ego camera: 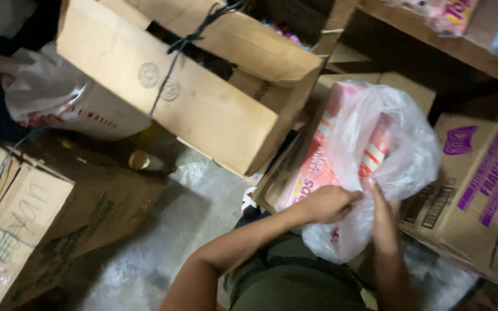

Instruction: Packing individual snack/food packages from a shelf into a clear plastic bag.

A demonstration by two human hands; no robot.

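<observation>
My fingers (341, 203) grip a clear plastic bag (387, 167) holding pink-and-orange striped packets (318, 167). A big brown box (203, 98) tied with black string tilts above it. A brown box with purple print (479, 190) stands right. A marked box (12, 224) sits left, a white sack (59, 98) behind.

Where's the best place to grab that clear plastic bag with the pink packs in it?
Probably the loose, gathered film at the near end of the bag, where both hands already are: left hand, right hand. Come from below, since the packs fill the upper part tight.
</observation>
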